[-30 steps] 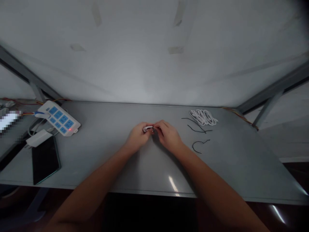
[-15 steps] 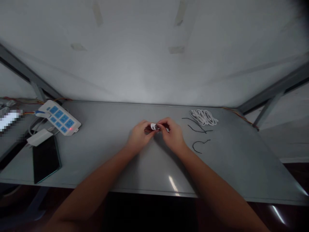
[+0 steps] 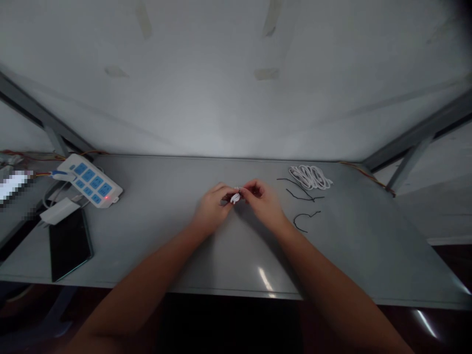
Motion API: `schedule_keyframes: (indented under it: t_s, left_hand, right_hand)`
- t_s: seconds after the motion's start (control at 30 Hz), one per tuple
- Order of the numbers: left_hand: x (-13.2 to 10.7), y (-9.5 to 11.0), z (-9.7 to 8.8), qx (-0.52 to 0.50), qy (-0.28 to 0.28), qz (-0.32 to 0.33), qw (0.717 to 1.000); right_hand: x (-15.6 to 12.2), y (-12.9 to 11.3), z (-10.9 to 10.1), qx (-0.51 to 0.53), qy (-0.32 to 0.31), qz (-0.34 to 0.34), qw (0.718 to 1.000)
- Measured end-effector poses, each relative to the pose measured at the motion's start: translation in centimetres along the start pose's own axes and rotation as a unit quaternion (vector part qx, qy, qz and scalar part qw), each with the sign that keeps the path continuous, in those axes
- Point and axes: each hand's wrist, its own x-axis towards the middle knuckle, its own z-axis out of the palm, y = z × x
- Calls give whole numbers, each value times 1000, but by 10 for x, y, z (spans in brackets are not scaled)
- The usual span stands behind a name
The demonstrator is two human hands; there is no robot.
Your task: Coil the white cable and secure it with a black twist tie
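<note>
Over the middle of the table, my left hand [image 3: 212,209] pinches a small bundle of coiled white cable [image 3: 235,198], most of which its fingers hide. My right hand [image 3: 263,201] meets it from the other side, with thumb and forefinger closed on a thin black twist tie [image 3: 239,191] at the bundle. How far the tie goes round the cable cannot be made out. To the right of my hands lie several loose black twist ties [image 3: 300,195] and another coiled white cable [image 3: 310,177].
At the left stands a white power strip [image 3: 94,182] with blue sockets and a red light. A white adapter [image 3: 61,211] rests against a dark tablet [image 3: 71,246] near the front left edge. Behind the grey table [image 3: 155,196] rises a pale wall panel [image 3: 206,98].
Both hands stay together at about the same spot. The cable bundle has turned in the fingers, its white loops now pointing down toward me. The view has shifted slightly.
</note>
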Motion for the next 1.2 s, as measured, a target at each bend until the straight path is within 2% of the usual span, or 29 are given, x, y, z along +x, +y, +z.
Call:
schedule_keyframes:
  t_s: [0.17,0.3,0.63,0.73,0.83,0.9,1.0,1.07,1.13,1.2]
  left_hand:
    - [0,1,1,-12,3,-23,1000]
    - [-1,-1,2,-15,8,-40,999]
    - [-4,-14,3,65,-14,57,996]
    - [-4,-13,3,36,-14,37,999]
    - [-2,-9,5,-74,-8,-11,997]
    - [1,-6,7,-189,-1,-71,979]
    - [6,-5,9,-341,23,-207,917]
    - [8,-5,9,-392,-4,-275,878]
    - [9,-6,9,-413,-55,-297,859]
    - [10,-8,7,-424,-84,-295,852]
  right_hand:
    - [4,2,-3,58,-43,39,997]
    - [5,-2,-9,16,-82,38,996]
    - [2,-8,-12,-151,-120,-59,979]
    - [0,-8,-12,-171,-103,-86,976]
    - [1,-6,-13,-198,-69,-111,972]
    - [2,-3,-15,-212,-54,-127,967]
    - [3,-1,-17,-219,-57,-155,962]
    - [1,-1,-17,-216,-75,-173,958]
    - [0,-2,-16,-212,-95,-187,954]
    - [-2,-2,-14,-213,-107,-196,951]
